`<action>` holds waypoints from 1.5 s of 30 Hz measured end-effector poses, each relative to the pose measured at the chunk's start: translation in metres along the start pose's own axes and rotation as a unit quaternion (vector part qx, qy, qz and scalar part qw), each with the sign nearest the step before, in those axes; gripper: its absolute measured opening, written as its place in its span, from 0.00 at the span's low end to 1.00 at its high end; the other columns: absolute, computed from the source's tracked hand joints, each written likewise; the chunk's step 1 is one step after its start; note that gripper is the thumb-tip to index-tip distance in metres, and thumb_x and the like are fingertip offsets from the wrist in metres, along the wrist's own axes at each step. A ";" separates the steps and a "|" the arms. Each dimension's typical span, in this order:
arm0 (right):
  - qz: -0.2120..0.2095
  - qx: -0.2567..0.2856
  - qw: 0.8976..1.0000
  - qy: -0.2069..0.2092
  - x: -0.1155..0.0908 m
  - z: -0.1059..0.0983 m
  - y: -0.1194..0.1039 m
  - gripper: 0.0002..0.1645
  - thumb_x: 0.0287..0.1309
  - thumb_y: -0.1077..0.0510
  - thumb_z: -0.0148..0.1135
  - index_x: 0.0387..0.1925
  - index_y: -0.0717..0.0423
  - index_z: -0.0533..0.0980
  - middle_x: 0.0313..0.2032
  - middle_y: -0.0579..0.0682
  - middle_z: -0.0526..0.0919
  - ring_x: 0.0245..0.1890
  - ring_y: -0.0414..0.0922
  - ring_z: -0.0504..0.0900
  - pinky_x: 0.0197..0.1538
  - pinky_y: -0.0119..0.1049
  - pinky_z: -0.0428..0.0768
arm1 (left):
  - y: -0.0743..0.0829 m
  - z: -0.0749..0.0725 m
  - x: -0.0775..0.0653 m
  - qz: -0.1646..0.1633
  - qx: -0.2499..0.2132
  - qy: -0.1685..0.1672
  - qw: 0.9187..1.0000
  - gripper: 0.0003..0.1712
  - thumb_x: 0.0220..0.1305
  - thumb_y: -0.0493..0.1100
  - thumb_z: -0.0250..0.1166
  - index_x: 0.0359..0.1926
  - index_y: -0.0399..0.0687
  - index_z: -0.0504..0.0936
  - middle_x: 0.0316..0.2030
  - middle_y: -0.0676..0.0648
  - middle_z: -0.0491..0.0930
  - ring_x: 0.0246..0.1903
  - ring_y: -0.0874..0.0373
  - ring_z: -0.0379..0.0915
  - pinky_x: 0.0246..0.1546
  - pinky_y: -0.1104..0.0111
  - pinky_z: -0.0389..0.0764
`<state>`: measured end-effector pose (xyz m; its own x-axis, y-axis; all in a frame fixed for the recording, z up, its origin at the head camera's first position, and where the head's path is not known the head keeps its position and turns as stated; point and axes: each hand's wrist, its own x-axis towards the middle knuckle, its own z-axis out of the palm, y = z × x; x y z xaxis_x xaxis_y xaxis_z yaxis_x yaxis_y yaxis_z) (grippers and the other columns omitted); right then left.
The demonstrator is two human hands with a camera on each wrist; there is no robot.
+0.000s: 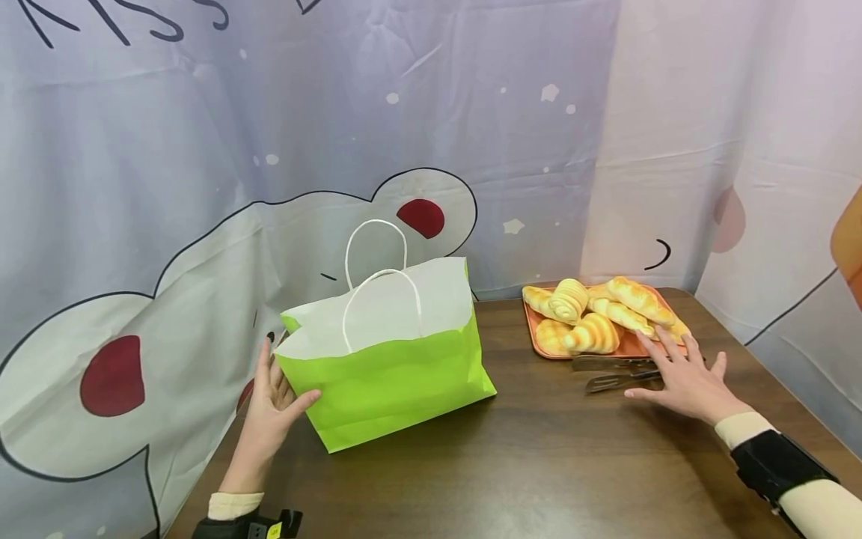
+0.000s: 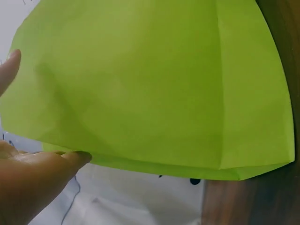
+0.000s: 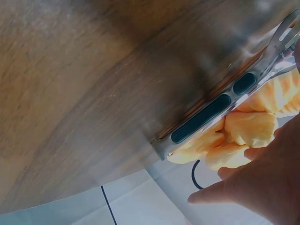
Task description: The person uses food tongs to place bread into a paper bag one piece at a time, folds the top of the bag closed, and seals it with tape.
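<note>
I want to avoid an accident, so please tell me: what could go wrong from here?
The bag could tip or slide if the left hand at its side pushes. The right hand, near the tongs, might knock them. Bread heaped on the tray could roll off if bumped.

The head view is bright and fairly sharp, with soft glare on the dark brown wooden table (image 1: 539,464). The left wrist view is dimmer, a blurry shadow crossing the lime-green paper bag (image 2: 140,93). Haze softens the right wrist view.
</note>
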<state>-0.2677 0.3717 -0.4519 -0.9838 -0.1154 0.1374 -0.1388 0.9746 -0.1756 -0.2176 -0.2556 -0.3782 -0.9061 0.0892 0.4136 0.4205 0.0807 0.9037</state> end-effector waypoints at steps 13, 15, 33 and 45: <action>-0.025 -0.008 0.999 0.018 0.000 0.005 0.001 0.63 0.51 0.26 0.66 0.80 0.35 0.44 0.70 0.77 0.52 0.67 0.78 0.51 0.54 0.88 0.44 | -0.010 0.002 0.000 -0.029 0.059 0.011 0.998 0.52 0.65 0.28 0.63 0.80 0.57 0.44 0.71 0.57 0.57 0.63 0.79 0.62 0.56 0.86 0.70; -0.027 -0.008 0.999 0.015 0.000 0.005 0.003 0.63 0.50 0.26 0.67 0.79 0.35 0.45 0.69 0.76 0.53 0.66 0.78 0.52 0.53 0.88 0.44 | -0.010 0.002 -0.001 -0.040 0.064 0.010 0.997 0.52 0.65 0.29 0.63 0.80 0.59 0.44 0.72 0.55 0.57 0.63 0.79 0.62 0.56 0.86 0.71; -0.018 -0.019 0.999 -0.028 0.002 0.013 0.015 0.55 0.51 0.26 0.64 0.71 0.53 0.63 0.70 0.72 0.59 0.68 0.77 0.52 0.53 0.89 0.40 | -0.013 0.005 -0.005 -0.115 0.098 0.010 0.989 0.51 0.67 0.37 0.65 0.79 0.65 0.45 0.75 0.46 0.51 0.72 0.37 0.54 0.49 0.82 0.73; -0.055 -0.036 0.997 0.035 0.010 0.015 0.017 0.32 0.54 0.52 0.71 0.60 0.57 0.77 0.63 0.71 0.72 0.64 0.70 0.67 0.54 0.88 0.47 | -0.017 0.005 -0.007 -0.103 0.091 0.005 0.990 0.49 0.68 0.36 0.64 0.80 0.61 0.46 0.75 0.46 0.49 0.73 0.30 0.49 0.50 0.83 0.74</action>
<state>-0.2814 0.3841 -0.4681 -0.9520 -0.2119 0.2210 -0.2353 0.9682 -0.0853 -0.2187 -0.2530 -0.3970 -0.9738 0.0425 0.2236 0.2266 0.2748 0.9344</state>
